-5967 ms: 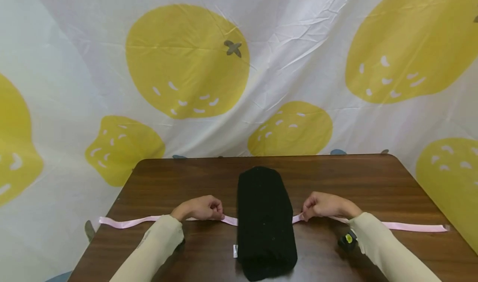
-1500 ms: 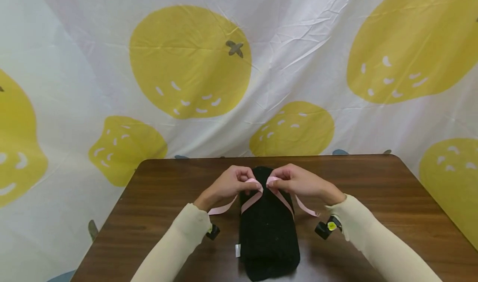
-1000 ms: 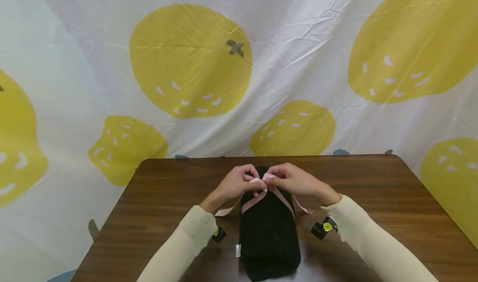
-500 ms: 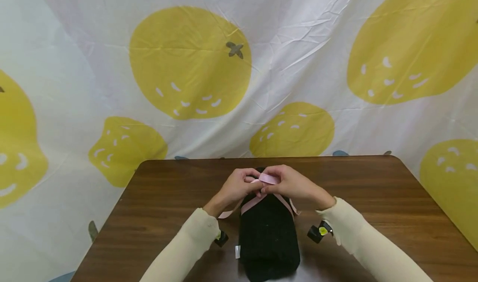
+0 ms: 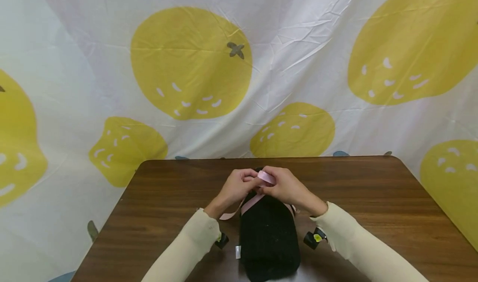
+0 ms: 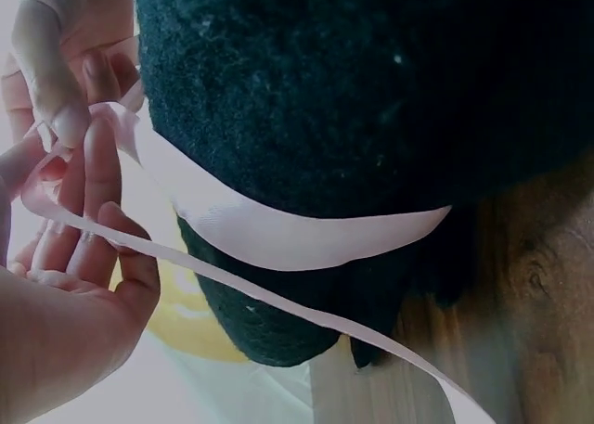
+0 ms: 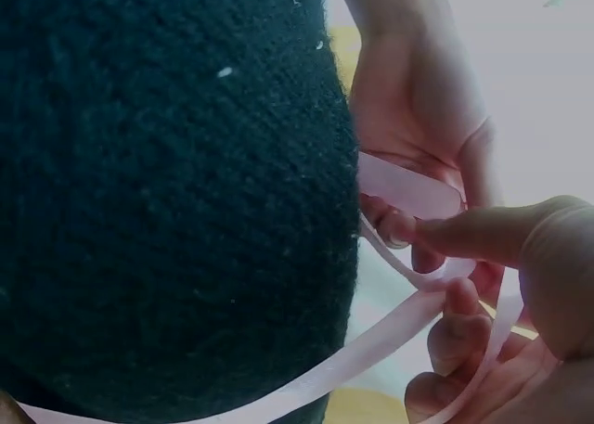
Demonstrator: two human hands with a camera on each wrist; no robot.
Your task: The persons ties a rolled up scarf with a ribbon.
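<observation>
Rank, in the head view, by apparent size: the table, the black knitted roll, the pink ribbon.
1. table
2. black knitted roll
3. pink ribbon, mostly hidden by the left hand and right hand

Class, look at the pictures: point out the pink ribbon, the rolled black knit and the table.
pink ribbon (image 5: 266, 176), head view, the loop held between both hands
rolled black knit (image 5: 269, 236), head view, middle of its top side
table (image 5: 373, 199), head view, bare wood right of the hands

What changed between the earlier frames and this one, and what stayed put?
Six seconds ago the pink ribbon lay flat across the table, pinched either side of the black rolled cloth. Both ends have since been brought up over the roll; the left hand and right hand now meet on top, gripping and crossing it. The roll and table have not moved.
</observation>
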